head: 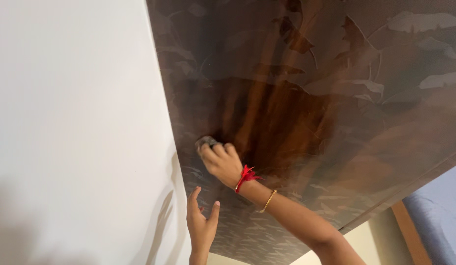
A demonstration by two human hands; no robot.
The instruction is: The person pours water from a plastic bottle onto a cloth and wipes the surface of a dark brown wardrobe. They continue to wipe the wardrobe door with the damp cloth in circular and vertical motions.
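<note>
Fingers (219, 153) round grey cloth (206, 143) on glossy leaf-patterned panel (311, 98), white wall (75, 122) alongside.

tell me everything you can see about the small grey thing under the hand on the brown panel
The grey cloth is a small, dark, crumpled wad, soft-looking. Most of it is hidden under the right hand, whose fingers press it flat against the glossy brown leaf-patterned panel, close to the panel's edge by the white wall. Only its upper-left end shows.
</note>
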